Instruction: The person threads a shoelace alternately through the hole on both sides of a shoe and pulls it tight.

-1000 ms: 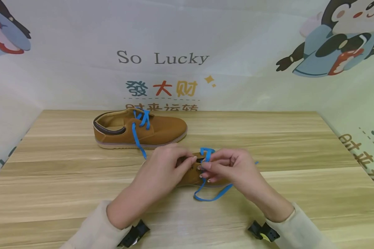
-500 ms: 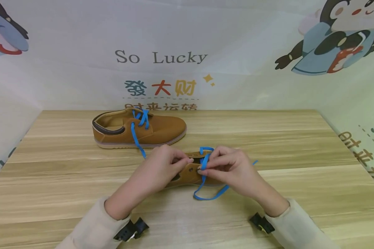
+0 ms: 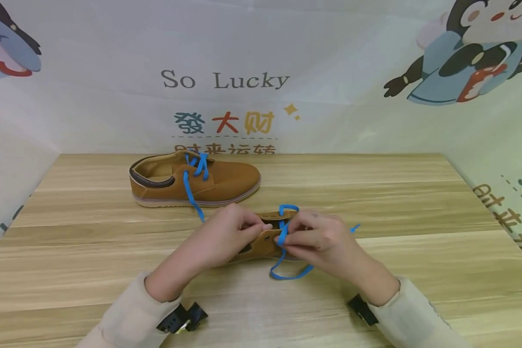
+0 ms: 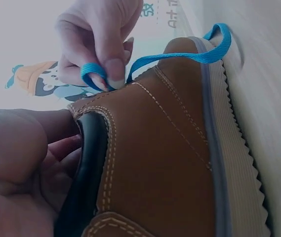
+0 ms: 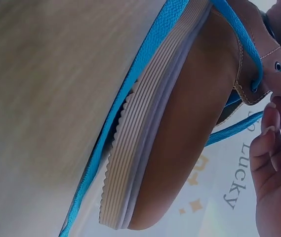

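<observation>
A brown shoe (image 3: 257,249) with a pale ridged sole stands near the middle of the table, its toe to the right. My left hand (image 3: 219,237) grips the edge of its opening, with the thumb on one side and fingers inside, as the left wrist view shows. At the eyelet flap, my right hand (image 3: 332,239) pinches a blue shoelace (image 3: 282,235). In the left wrist view the lace (image 4: 182,57) curves from those fingertips over the shoe's side. The right wrist view shows it threaded through a front eyelet (image 5: 254,85); the eyelet behind it sits by the fingertips.
A second brown shoe (image 3: 232,179), with blue laces in it, stands behind at the left, one lace end (image 3: 191,195) hanging down its side. The wooden table (image 3: 417,193) meets a printed cloth backdrop (image 3: 339,58) at its rear and sides.
My right hand has turned and drawn slightly lower, pulling the held lace to the near side of the eyelet flap. The left hand shifted slightly left, then stayed put on the shoe.
</observation>
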Available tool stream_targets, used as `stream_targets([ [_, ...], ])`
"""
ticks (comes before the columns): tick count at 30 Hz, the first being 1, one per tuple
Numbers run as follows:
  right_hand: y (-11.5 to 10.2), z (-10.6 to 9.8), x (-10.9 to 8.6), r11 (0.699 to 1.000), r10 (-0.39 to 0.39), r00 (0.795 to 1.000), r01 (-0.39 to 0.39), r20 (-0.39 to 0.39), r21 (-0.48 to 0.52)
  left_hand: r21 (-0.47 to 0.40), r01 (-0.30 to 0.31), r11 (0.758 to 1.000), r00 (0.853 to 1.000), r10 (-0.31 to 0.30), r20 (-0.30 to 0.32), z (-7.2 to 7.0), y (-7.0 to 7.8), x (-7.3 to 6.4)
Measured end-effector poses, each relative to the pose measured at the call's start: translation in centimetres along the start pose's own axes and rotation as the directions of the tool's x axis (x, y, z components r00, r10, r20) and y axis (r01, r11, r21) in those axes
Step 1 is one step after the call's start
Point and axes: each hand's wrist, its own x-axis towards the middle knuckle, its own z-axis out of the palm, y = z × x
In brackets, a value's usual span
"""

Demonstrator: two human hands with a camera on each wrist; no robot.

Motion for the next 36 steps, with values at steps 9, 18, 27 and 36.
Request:
stream_targets([
  [9, 0.0, 0.1, 0.0, 0.999, 0.043, 0.999, -0.044, 0.032, 0.023, -0.002, 0.013, 1.0, 0.996, -0.012, 0.088, 0.1, 0.0, 0.4],
  [18, 0.1, 0.0, -0.3, 0.99, 0.066, 0.998, -0.068, 0.015, 0.125, 0.034, 0.042, 0.999, 0.999, -0.041, -0.004, 0.8, 0.5, 0.7],
  [27, 0.7, -0.9, -1.0, 0.873, 0.256, 0.947, -0.313, 0.196, 0.374, -0.002, 0.067, 0.998, 0.991, -0.067, -0.112, 0.7, 0.5, 0.4],
  [36, 1.8, -2.4, -1.3, 0.734, 0.415, 0.8, -0.576, 0.433, 0.36, -0.097, 0.073, 0.993, 0.965, -0.095, -0.245, -0.2, 0.4, 0.2],
])
